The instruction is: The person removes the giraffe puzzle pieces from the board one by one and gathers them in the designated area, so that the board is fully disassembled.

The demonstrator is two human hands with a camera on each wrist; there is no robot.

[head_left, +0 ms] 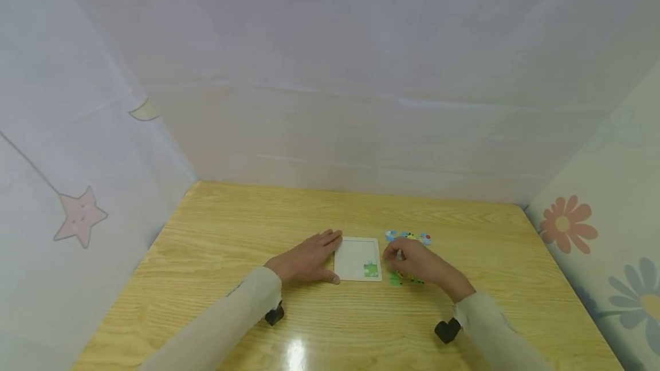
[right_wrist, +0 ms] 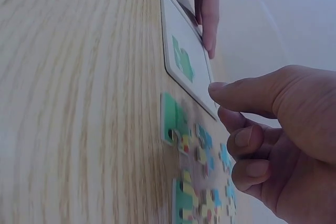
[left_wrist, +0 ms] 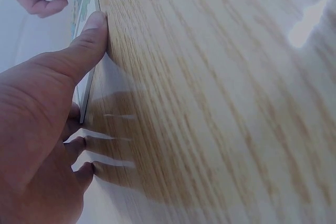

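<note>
A square white puzzle board (head_left: 356,253) with a raised rim lies flat on the table. One green puzzle piece (head_left: 370,270) sits in its near right corner. My left hand (head_left: 311,257) rests at the board's left side, fingers extended and thumb (left_wrist: 95,22) at the near edge. My right hand (head_left: 415,259) hovers over several loose, colourful puzzle pieces (right_wrist: 184,198) to the right of the board. Its fingers are curled, with thumb and index finger (right_wrist: 226,118) close together near the board's right rim. Whether a piece is between them, I cannot tell.
The wooden table (head_left: 247,210) extends around the board and pieces. A pale cloth wall (head_left: 330,142) rises behind its far edge, with printed cloth sides at left and right. Light reflects off the table (head_left: 296,354) near the front.
</note>
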